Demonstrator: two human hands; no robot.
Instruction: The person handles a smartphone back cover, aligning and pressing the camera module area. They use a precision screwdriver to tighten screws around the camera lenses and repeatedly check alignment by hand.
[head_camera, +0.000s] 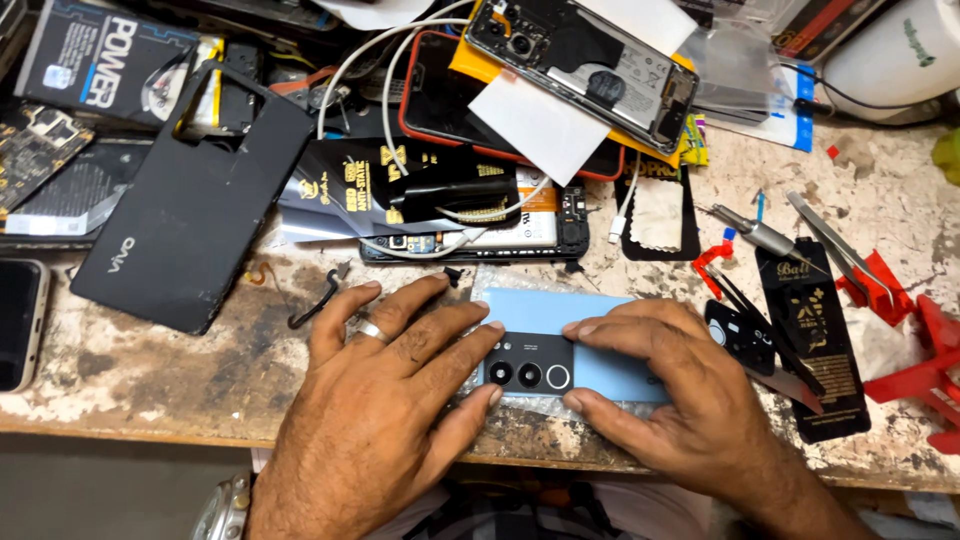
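A light blue phone (545, 312) lies back side up on a clear plastic sheet near the bench's front edge. Its black camera block (528, 364) with round lenses faces me. My left hand (385, 400), a ring on one finger, rests flat at the phone's left end, fingertips touching the camera block. My right hand (665, 385) covers the phone's right end, thumb and forefinger pressing at the camera block's right side.
A black phone back cover (190, 215) lies at left. An opened phone (585, 65) sits on a red-edged phone at the back, with white cables. Tweezers (840, 245), a screwdriver (755, 232), black packets and red plastic pieces (925, 370) crowd the right.
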